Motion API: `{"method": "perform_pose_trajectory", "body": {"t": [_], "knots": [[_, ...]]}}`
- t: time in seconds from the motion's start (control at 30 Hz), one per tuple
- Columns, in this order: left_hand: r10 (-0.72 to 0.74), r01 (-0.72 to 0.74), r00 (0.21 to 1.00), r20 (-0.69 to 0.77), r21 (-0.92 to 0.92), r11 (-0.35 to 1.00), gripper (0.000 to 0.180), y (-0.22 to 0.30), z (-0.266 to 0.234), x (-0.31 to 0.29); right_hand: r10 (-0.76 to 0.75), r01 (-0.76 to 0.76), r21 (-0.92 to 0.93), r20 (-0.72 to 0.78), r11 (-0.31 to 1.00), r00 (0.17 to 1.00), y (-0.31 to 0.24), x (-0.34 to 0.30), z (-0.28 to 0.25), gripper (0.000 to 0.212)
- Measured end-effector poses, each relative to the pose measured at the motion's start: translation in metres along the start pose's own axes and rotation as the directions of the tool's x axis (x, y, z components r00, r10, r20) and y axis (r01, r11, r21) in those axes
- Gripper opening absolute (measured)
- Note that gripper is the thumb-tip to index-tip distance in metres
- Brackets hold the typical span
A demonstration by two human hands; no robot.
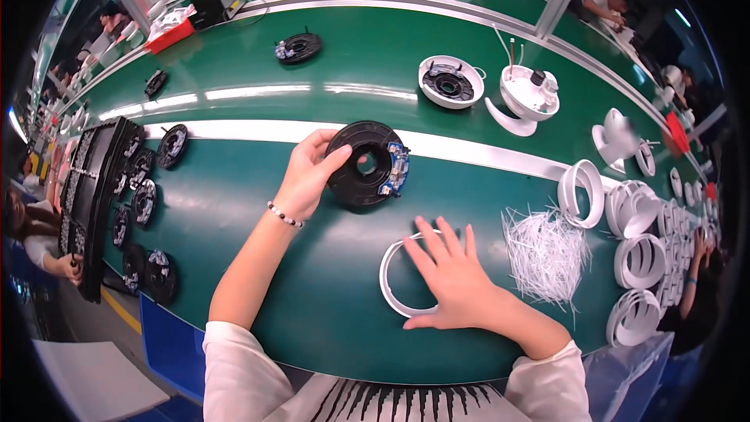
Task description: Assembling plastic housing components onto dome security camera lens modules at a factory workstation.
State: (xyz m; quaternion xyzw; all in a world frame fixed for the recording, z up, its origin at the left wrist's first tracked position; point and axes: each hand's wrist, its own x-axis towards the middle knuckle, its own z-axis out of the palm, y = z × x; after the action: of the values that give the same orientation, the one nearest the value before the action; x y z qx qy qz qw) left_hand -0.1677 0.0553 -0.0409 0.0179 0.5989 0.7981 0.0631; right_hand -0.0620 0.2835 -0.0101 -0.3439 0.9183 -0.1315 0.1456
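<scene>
In my left hand (312, 168) is a black round disc (355, 180) with a hole in its middle, gripped by the edge with the thumb on its face. A small blue circuit board (397, 169) sits along the disc's right side. My right hand (453, 273) is spread, fingers apart, over a white plastic ring (388, 285) lying on the green mat. The hand covers the ring's right part, and whether the palm touches it I cannot tell.
Several black discs (173, 146) lie at the left beside a black rack (92, 195). To the right are a heap of thin white strips (547, 254) and stacked white rings (639, 262). Beyond a pale rail stand a white round housing (451, 82) and a white device base (525, 94).
</scene>
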Motion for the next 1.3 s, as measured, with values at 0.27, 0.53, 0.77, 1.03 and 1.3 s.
{"method": "perform_pose_trajectory", "body": {"t": [0.27, 0.53, 0.77, 1.03, 1.3], "knots": [[0.036, -0.031, 0.998, 0.049, -0.099, 0.995, 0.024, -0.027, 0.014, -0.01, 0.046, -0.045, -0.046, 0.011, 0.998, 0.999, 0.002, -0.005, -0.006, 0.107], [-0.017, 0.039, 0.99, 0.138, -0.153, 0.987, 0.03, -0.048, 0.043, -0.023, 0.231, -0.001, 0.335, -0.647, 0.942, 0.726, 0.038, 0.007, -0.015, 0.108], [-0.226, 0.371, 0.875, 0.428, -0.293, 0.881, 0.048, -0.043, 0.067, -0.034, 0.237, 0.055, 0.417, -0.615, 0.907, 0.752, 0.041, 0.023, -0.003, 0.113], [-0.23, 0.641, 0.744, 0.627, -0.574, 0.509, 0.068, -0.041, 0.066, -0.026, 0.103, 0.162, 0.341, -0.642, 0.926, 0.76, 0.034, 0.025, 0.0, 0.109], [-0.279, 0.553, 0.828, 0.487, -0.624, 0.552, 0.055, -0.041, 0.073, -0.025, 0.081, 0.174, 0.317, -0.651, 0.932, 0.755, 0.038, 0.031, 0.0, 0.112]]}}
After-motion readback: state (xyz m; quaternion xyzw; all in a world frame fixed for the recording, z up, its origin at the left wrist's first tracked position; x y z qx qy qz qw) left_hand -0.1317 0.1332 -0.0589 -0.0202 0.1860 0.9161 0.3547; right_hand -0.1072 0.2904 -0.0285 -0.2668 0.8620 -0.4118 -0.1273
